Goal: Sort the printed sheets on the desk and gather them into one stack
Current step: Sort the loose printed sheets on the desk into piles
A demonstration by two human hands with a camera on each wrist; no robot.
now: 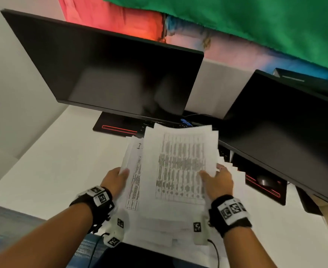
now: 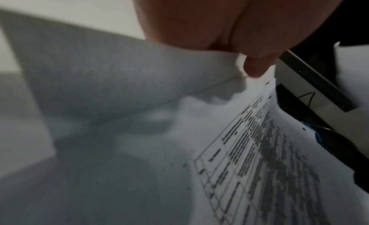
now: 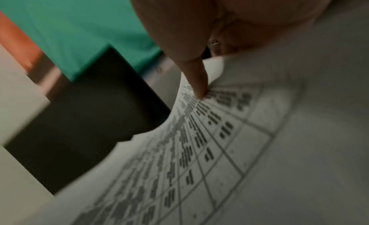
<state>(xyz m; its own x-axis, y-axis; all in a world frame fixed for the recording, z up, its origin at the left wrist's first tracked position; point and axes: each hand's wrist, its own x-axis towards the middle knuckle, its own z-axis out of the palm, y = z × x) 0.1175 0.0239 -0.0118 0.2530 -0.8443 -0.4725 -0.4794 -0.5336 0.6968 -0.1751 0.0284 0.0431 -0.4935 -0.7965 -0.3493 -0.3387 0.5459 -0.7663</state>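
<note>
A loose bundle of printed sheets [image 1: 171, 171] with tables of text is held up above the white desk [image 1: 52, 171], in front of the two monitors. My left hand [image 1: 116, 178] grips its left edge, thumb on top. My right hand [image 1: 216, 180] grips the right edge, thumb pressed on the top sheet's table. The sheets are fanned and uneven, with corners sticking out at the right [image 1: 234, 167]. In the left wrist view my thumb [image 2: 253, 69] pinches a sheet [image 2: 259, 149]. The right wrist view has my thumb [image 3: 197, 83] lying on the printed table [image 3: 199, 141].
A dark monitor [image 1: 111, 74] stands straight ahead and a second one [image 1: 287, 132] at the right, both on black bases with red trim [image 1: 118, 129]. A keyboard edge [image 1: 224, 151] and cables lie behind the sheets. Green and red cloth hang behind.
</note>
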